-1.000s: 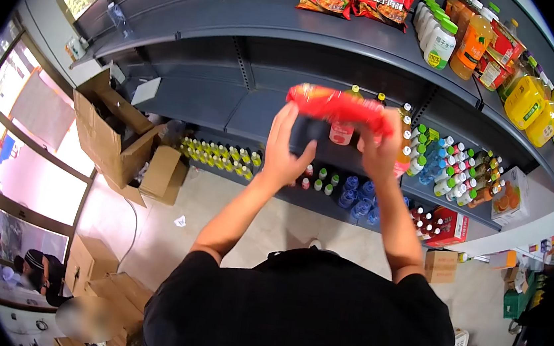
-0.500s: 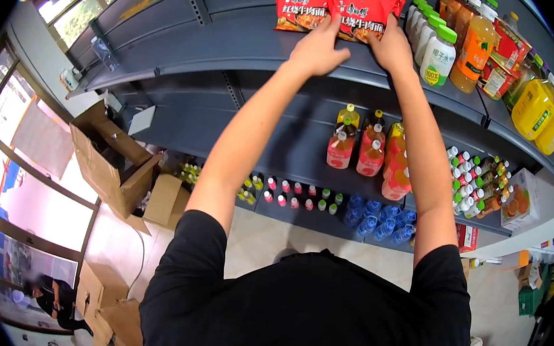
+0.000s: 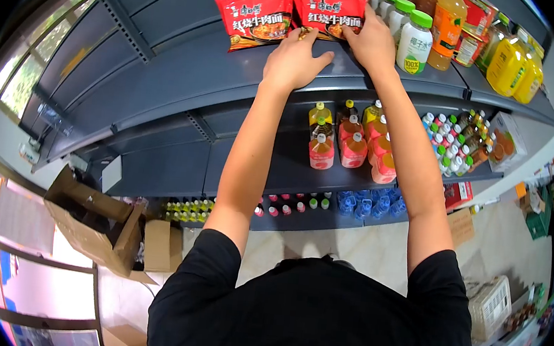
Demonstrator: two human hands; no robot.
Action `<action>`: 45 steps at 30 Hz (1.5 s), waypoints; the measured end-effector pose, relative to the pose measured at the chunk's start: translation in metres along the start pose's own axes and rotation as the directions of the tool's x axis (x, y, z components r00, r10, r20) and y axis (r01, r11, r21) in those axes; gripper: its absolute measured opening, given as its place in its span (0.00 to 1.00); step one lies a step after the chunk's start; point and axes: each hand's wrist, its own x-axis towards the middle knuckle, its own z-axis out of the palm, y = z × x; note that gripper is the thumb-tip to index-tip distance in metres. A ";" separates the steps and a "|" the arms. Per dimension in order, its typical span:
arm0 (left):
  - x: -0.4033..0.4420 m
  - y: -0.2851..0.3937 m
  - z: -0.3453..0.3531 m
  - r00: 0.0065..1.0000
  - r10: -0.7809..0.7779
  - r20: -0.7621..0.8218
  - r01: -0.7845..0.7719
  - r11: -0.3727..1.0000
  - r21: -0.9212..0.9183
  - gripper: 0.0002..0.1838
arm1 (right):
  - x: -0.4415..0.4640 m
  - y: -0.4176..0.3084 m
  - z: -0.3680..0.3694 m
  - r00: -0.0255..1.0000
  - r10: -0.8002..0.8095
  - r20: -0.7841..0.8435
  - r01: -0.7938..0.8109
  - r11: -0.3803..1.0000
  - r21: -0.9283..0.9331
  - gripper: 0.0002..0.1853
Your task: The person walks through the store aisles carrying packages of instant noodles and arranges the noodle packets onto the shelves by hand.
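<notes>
Red noodle packets stand on the upper shelf, two in front and more red packaging behind them. My right hand (image 3: 371, 40) is at the lower right corner of the right front packet (image 3: 326, 7), its thumb and fingers pressed round that corner. Against the lower left edge of the same packet is my left hand (image 3: 295, 58), with its thumb spread away and its fingertips near the gap between the two packets. The left front packet (image 3: 255, 17) leans beside it, not held. White bottles with green caps (image 3: 415, 43) stand just right of my right hand.
Orange drink bottles (image 3: 447, 29) and yellow jugs (image 3: 509, 65) are farther right on the upper shelf (image 3: 186, 74). Pink-labelled bottles (image 3: 321, 152) stand on the shelf below, blue bottles (image 3: 364, 205) lower down. An open cardboard box (image 3: 95, 222) sits at the left.
One second ago my hands had a red packet in front of the shelf; it is now among the others. Since half a second ago the view has shifted, and my hands remain at the packets.
</notes>
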 end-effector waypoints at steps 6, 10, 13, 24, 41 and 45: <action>-0.010 0.010 -0.013 0.988 -0.017 -0.152 0.012 0.999 -0.038 0.30 | 0.004 0.001 -0.007 0.988 0.051 0.143 -0.092 0.953 0.290 0.33; -0.012 0.010 -0.017 0.988 -0.005 -0.152 -0.005 0.998 -0.065 0.28 | -0.028 -0.027 -0.031 0.992 0.021 -0.126 0.019 0.951 0.307 0.28; -0.015 0.013 -0.024 0.993 -0.001 -0.120 -0.017 0.989 -0.145 0.26 | -0.115 -0.041 -0.056 0.937 -0.147 -0.316 0.247 0.921 0.302 0.19; -0.029 0.023 -0.013 0.908 0.180 -0.378 -0.221 0.973 -0.069 0.19 | -0.867 0.032 -0.303 -0.093 0.823 0.560 -0.553 0.425 -0.717 0.28; -0.536 0.335 0.297 -0.753 0.624 0.208 -0.137 0.161 -0.977 0.28 | -1.108 0.015 -0.355 -0.571 0.783 -0.247 -0.743 -0.621 -0.249 0.18; -0.561 0.414 0.298 -0.713 0.690 0.122 -0.125 0.045 -0.991 0.22 | -0.974 -0.003 -0.441 -0.355 0.931 -0.087 -0.897 -0.365 -0.250 0.17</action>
